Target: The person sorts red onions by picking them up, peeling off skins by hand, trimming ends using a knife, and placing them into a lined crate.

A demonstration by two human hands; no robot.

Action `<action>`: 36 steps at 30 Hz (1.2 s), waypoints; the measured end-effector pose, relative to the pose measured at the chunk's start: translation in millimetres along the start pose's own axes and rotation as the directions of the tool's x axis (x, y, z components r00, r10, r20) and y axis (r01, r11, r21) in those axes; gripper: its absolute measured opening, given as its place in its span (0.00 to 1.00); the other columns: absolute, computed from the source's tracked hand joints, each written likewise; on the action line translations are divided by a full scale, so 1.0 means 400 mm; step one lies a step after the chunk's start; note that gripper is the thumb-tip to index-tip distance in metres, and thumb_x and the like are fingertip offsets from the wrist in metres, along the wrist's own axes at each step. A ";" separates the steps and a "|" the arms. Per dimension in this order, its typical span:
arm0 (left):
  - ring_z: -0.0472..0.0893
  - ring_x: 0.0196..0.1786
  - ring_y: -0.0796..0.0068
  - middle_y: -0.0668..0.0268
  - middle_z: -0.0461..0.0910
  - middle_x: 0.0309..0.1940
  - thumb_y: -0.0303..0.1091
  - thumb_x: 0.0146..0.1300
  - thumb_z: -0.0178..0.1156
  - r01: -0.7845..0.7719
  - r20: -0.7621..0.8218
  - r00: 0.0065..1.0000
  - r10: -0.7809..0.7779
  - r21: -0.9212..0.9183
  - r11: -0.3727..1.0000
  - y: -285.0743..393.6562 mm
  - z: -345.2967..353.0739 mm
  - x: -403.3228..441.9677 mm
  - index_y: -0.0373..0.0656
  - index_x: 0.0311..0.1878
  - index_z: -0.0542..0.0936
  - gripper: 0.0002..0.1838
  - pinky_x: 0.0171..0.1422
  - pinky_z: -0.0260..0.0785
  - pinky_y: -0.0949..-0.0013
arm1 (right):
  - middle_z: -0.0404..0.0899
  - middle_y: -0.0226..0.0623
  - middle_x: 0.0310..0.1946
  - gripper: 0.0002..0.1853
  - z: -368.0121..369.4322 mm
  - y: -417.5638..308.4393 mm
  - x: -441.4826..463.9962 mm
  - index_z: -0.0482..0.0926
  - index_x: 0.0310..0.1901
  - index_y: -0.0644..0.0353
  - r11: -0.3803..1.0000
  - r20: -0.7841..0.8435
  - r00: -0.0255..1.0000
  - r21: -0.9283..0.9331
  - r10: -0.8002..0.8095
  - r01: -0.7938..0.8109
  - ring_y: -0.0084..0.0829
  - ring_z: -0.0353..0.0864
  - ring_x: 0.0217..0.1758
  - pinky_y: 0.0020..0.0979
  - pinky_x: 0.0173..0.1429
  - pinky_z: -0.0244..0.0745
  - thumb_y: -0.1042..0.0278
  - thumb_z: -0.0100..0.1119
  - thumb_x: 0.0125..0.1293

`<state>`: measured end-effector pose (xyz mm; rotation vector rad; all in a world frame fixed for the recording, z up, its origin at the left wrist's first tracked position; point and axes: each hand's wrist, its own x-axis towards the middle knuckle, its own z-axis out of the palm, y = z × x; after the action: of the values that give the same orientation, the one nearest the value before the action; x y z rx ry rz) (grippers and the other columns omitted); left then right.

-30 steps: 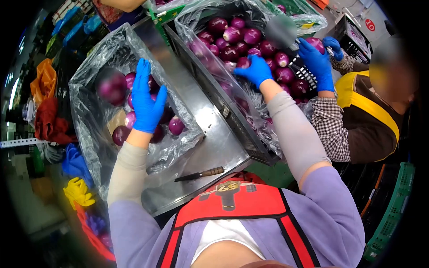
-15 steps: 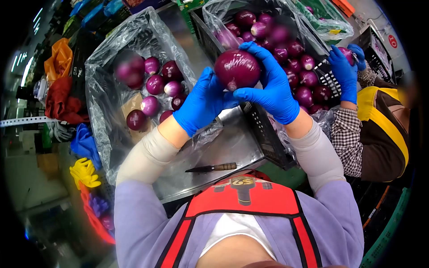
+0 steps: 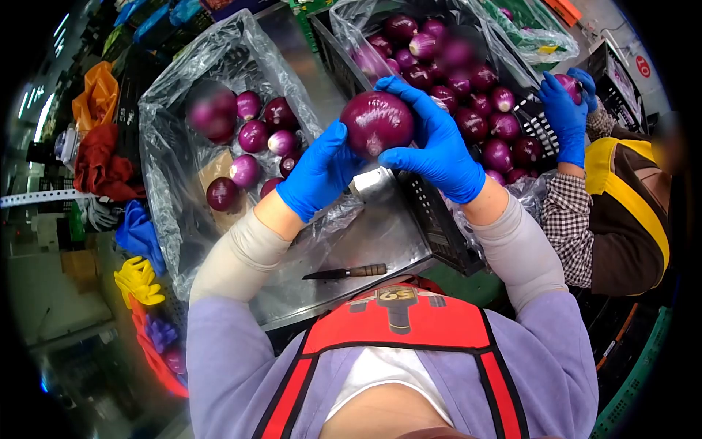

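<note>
A large shiny red onion (image 3: 377,123) is held up between my two blue-gloved hands, its root or stem end turned down toward me. My left hand (image 3: 322,174) grips its lower left side. Around its right side curl the fingers of my right hand (image 3: 435,143), with the thumb beneath. On the left, a plastic-lined crate (image 3: 183,241) holds several red onions (image 3: 253,137) and a piece of brown cardboard. Another lined crate (image 3: 431,212), behind and right of my hands, is heaped with red onions (image 3: 472,124).
A knife (image 3: 345,272) with a wooden handle lies on the metal table (image 3: 387,241) close to my body. At the right, a co-worker's blue-gloved hands (image 3: 564,117) hold an onion. Yellow gloves (image 3: 139,281) and blue gloves (image 3: 141,235) hang at the left.
Both my hands and the onion have shifted slightly left and down, nearer my body. The onion has turned a little in my grip. The knife and crates stay in place.
</note>
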<state>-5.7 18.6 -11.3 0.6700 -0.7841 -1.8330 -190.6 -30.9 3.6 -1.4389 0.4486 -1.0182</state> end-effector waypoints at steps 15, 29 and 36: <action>0.72 0.63 0.62 0.58 0.69 0.61 0.42 0.58 0.66 -0.124 -0.011 0.992 0.124 0.010 0.992 -0.018 -0.005 0.013 0.41 0.67 0.62 0.36 0.67 0.67 0.58 | 0.60 0.39 0.68 0.45 -0.015 -0.005 0.003 0.57 0.69 0.63 0.991 0.122 0.989 0.088 0.087 -0.098 0.33 0.62 0.70 0.35 0.73 0.57 0.60 0.67 0.51; 0.73 0.61 0.64 0.58 0.70 0.60 0.40 0.64 0.60 -0.101 -0.096 0.990 0.107 0.061 0.993 -0.022 0.000 0.019 0.40 0.65 0.64 0.29 0.66 0.68 0.59 | 0.70 0.39 0.55 0.31 0.012 0.019 -0.005 0.65 0.63 0.63 0.999 -0.070 0.997 0.036 0.039 -0.037 0.29 0.72 0.56 0.31 0.63 0.68 0.70 0.59 0.56; 0.74 0.61 0.67 0.60 0.72 0.59 0.41 0.67 0.57 -0.077 -0.077 0.994 0.081 0.050 0.996 -0.020 0.007 0.023 0.39 0.64 0.65 0.27 0.66 0.68 0.60 | 0.73 0.37 0.54 0.22 0.004 0.013 0.008 0.67 0.61 0.64 0.995 -0.085 0.991 0.011 0.101 -0.100 0.26 0.72 0.57 0.28 0.63 0.66 0.66 0.52 0.69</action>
<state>-15.6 12.9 -16.5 0.7266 -0.7926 -1.7112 -186.2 -33.3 -0.1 -1.3573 0.5739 -1.0015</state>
